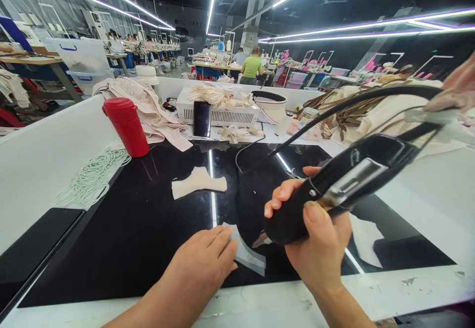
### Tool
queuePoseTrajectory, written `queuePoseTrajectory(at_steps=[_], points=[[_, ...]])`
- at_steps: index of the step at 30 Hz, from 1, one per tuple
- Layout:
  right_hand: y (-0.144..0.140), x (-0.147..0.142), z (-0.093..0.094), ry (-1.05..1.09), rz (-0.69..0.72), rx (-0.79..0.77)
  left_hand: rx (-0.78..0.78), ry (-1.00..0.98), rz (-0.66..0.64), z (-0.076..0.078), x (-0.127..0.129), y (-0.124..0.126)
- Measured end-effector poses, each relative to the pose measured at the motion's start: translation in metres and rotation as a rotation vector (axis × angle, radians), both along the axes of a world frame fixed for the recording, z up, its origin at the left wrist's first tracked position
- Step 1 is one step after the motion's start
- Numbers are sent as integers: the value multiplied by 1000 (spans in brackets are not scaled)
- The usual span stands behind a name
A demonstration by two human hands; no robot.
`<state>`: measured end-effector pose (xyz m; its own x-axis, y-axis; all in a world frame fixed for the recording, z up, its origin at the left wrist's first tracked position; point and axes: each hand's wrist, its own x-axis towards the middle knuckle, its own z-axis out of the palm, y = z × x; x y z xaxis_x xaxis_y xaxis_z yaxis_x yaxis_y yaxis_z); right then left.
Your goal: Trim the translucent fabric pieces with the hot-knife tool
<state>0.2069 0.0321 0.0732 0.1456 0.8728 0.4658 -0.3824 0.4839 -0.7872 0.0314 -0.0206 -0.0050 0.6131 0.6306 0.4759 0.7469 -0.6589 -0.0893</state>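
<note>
My left hand [204,256] lies palm down at the near part of a glossy black board [137,258], its bent fingers and thumb on the end of a curved, pale grey fabric piece [250,256]. My right hand [322,239] wraps round a bulky black corded handheld tool [371,169] with a silver metal lever along its side. The tool is tilted, its rounded end low and close to the fabric piece; a metal tip seems to show there. Farther back on the board rests a cream fabric piece [198,182]. Another white piece [367,241] lies right of my right hand.
A red flask [126,127] stands at the back left beside pale green cord [92,177]. Behind are a phone [202,118], a vented white box [222,113] and fabric heaps. The tool's black cable [319,115] arches right, near another person's blurred hand [452,88].
</note>
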Motion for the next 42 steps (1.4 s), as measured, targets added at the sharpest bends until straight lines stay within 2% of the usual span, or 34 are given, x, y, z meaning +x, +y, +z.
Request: queuePoseTrajectory(at_steps=[6, 10, 14, 18, 25, 33, 42], points=[[-26, 16, 3, -25, -31, 0, -31, -26, -30, 8, -6, 4], [-34, 16, -2, -24, -16, 25, -90, -105, -118, 16, -5, 6], [-34, 15, -9, -41, -5, 36, -172, -201, -215, 20, 5, 7], [-35, 16, -12, -52, -9, 50, -193, -197, -257, 14, 20, 10], [-35, 15, -9, -30, -26, 34, -152, -161, -235, 8, 26, 14], [-34, 15, -6, -25, -32, 22, -264, -261, -194, 1, 28, 14], [-34, 15, -5, -20, -49, -1, -247, -221, -164, 6, 30, 15]])
